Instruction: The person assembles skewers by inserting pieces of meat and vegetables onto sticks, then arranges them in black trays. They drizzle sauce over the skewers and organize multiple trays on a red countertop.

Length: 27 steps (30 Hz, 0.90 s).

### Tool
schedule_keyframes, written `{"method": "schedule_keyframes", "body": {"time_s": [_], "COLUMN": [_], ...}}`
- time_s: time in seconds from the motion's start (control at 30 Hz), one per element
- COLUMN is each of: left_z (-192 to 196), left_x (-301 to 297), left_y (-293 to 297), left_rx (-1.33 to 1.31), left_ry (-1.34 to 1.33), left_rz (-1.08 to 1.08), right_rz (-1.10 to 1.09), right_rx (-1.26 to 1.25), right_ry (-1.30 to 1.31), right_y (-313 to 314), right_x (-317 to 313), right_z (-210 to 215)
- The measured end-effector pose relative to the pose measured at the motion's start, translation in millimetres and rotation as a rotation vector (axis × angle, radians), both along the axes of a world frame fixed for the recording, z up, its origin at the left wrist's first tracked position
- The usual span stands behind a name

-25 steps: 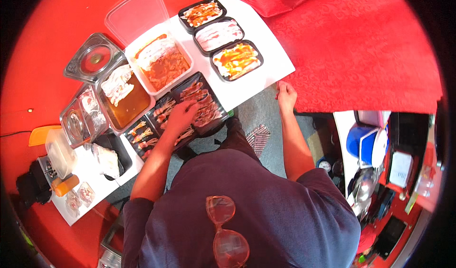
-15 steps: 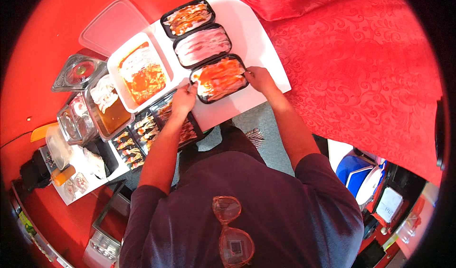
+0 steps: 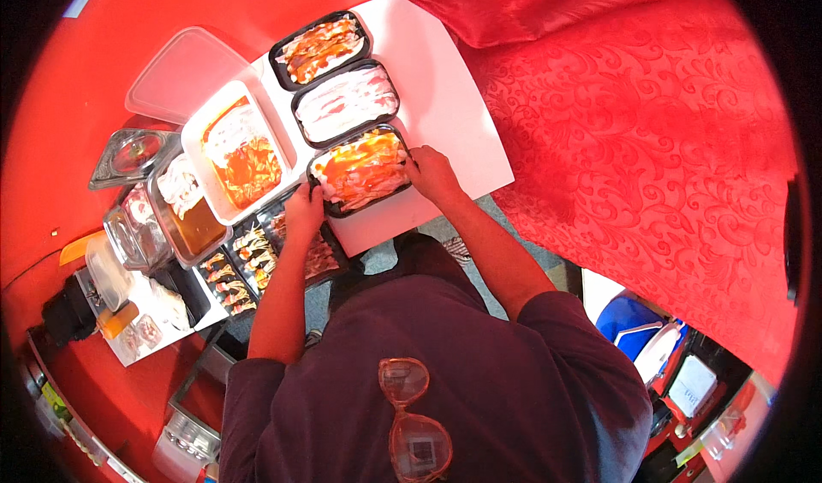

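We clamp black rectangular plastic tray [image 3: 372, 203] by opposite ends, left hand [image 3: 303, 211], right hand [image 3: 431, 175]; tray lies nearest us on white tabletop [image 3: 458, 140]. Best: grips even, tray level, clear of orange-sauced meat strips [image 3: 358, 170].

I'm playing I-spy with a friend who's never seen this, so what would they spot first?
Probably the big red patterned cloth spread across the right side. Then the nearest black tray of orange, saucy strips on the white table, between the left hand and right hand. The glasses against the dark shirt, bottom middle, might catch them too.
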State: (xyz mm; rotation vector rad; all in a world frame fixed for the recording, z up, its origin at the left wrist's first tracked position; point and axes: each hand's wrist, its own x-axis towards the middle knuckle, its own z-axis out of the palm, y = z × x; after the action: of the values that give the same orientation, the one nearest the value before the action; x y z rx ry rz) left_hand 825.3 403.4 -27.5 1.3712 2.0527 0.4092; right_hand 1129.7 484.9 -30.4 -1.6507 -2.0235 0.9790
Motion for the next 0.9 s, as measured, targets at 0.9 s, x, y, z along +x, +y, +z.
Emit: {"method": "schedule_keyframes", "body": {"time_s": [0.9], "left_z": [17.7], "left_x": [2.4], "left_y": [136.5], "left_rx": [-0.185], "left_ry": [0.0], "left_rz": [0.164], "right_rz": [-0.137], "right_rx": [0.077], "right_ry": [-0.061], "right_y": [65.9], "right_x": [219.2], "right_z": [-33.2]}}
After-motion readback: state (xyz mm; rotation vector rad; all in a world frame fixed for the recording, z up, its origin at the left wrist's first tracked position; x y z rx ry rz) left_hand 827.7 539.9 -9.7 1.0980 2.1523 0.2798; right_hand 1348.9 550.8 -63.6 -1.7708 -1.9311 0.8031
